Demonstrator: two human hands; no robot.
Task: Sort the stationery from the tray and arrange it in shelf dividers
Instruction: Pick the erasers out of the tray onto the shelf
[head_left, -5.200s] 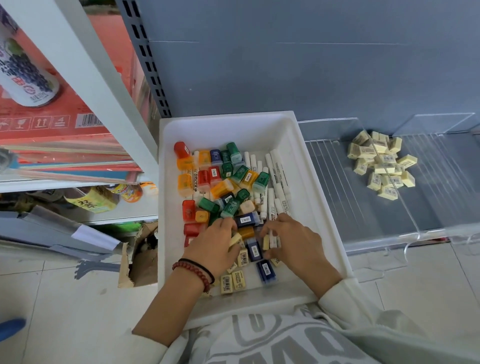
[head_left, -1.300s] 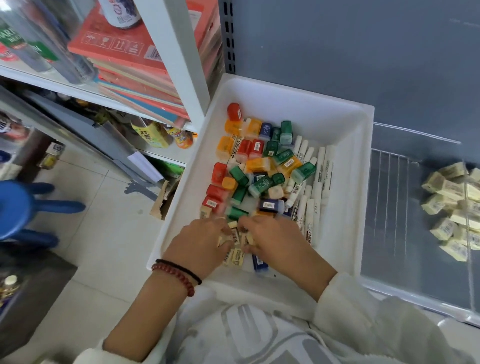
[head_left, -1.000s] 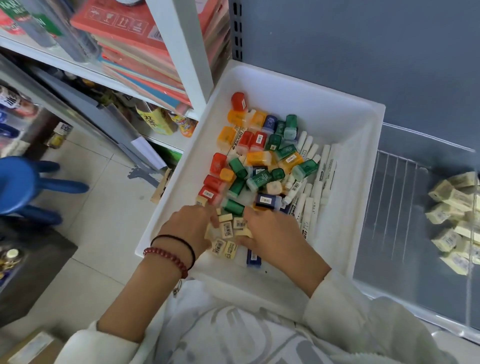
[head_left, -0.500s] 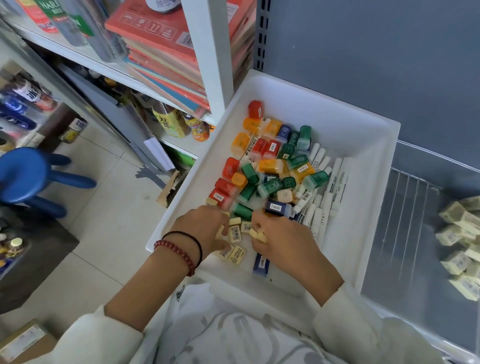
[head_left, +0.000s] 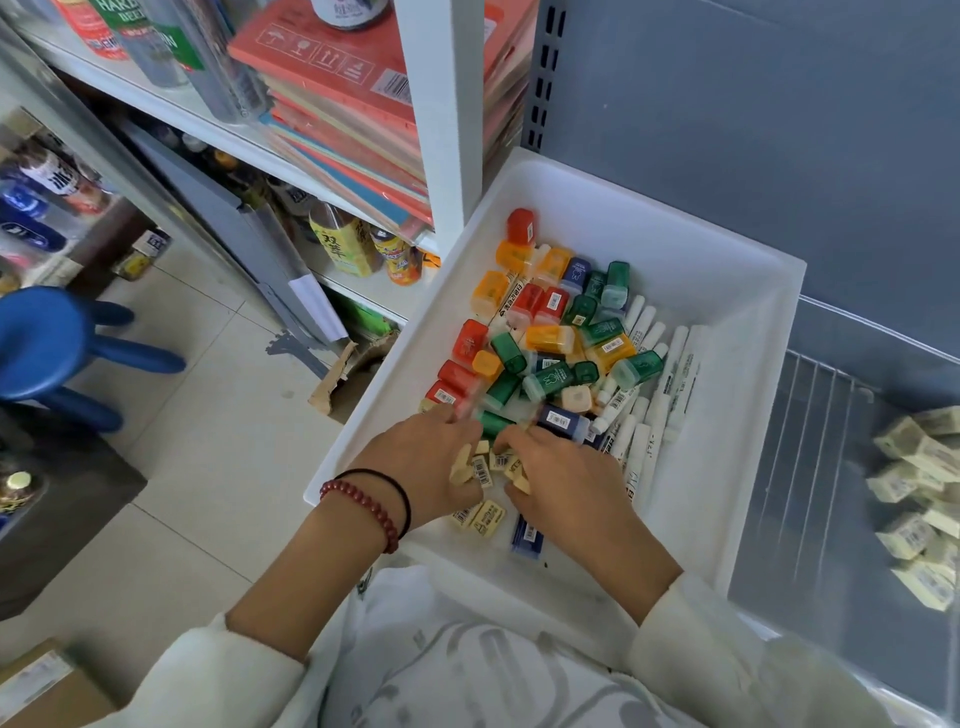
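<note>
At near end of white tray (head_left: 753, 415): left hand (head_left: 415, 467) and right hand (head_left: 566, 478), each curled round cream erasers (head_left: 485, 514). Right of tray: eraser pile (head_left: 914, 499) already in clear divider (head_left: 810, 467). Coloured sharpeners (head_left: 550, 353) and white markers (head_left: 660, 395) inside tray, unsorted; task judged early.

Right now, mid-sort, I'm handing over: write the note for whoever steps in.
Hands: left hand grips cream erasers at the near end of the white tray; right hand pinches more of them.
Done: an eraser pile lies in the clear shelf divider to the right.
Left: the rest of the erasers, the coloured plastic cases and the white pens, all in the tray.
</note>
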